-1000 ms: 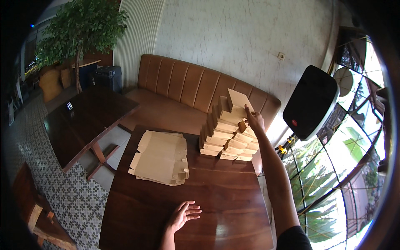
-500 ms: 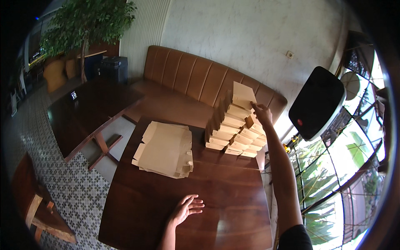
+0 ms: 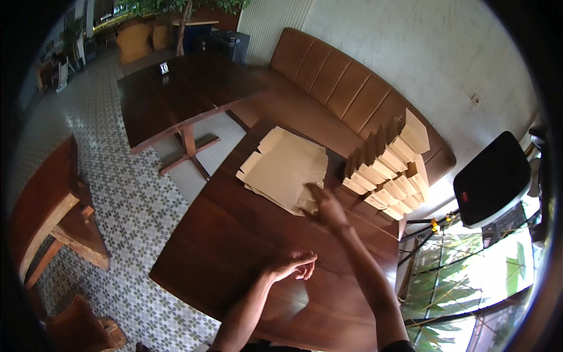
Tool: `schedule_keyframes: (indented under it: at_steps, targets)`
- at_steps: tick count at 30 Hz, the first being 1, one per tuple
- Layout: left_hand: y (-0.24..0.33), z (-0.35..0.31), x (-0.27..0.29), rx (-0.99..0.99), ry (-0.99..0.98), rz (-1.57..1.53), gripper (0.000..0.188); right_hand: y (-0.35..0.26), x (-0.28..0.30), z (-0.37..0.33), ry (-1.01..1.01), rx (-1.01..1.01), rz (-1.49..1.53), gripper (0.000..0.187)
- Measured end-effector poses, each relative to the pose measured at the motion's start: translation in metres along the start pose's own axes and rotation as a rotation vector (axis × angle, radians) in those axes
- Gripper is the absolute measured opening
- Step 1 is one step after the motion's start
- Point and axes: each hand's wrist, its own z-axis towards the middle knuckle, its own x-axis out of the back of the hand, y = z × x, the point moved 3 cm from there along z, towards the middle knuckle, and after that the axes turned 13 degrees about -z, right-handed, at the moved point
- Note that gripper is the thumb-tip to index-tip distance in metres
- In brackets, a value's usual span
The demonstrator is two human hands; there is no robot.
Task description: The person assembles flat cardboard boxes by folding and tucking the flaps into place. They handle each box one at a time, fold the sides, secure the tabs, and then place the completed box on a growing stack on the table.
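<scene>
Brown channel-backed banquette [image 3: 346, 79] beyond a dark wooden tabletop [image 3: 217, 240]. Cardboard boxes [image 3: 384, 167] stand in stepped tiers at the tabletop's far right; their contents cannot be told. Flat, unfolded box blanks [image 3: 284, 167] lie piled on the tabletop, left of the boxes and apart from them. The right hand [image 3: 314, 200], blurred, reaches the pile's near right edge, fingers partly spread; whether it grips a blank cannot be told. The left hand [image 3: 303, 267], half open, fingers loosely curled, holds nothing, nearer the wearer.
</scene>
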Motion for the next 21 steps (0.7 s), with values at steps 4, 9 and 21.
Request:
schedule_keyframes:
  at_steps: [4, 9, 21]
  targets:
    - [0.019, -0.010, -0.006, -0.257, -0.017, -0.136, 0.041, -0.041, -0.101, -0.001, -0.267, -0.033, -0.184, 0.072]
    - [0.018, -0.008, -0.007, -0.266, 0.076, -0.176, 0.039, -0.033, -0.115, -0.007, -0.024, 0.093, -0.324, 0.058]
    - [0.011, -0.004, 0.003, -0.253, 0.148, -0.092, 0.038, -0.015, -0.099, 0.003, -0.224, 0.007, -0.242, 0.035]
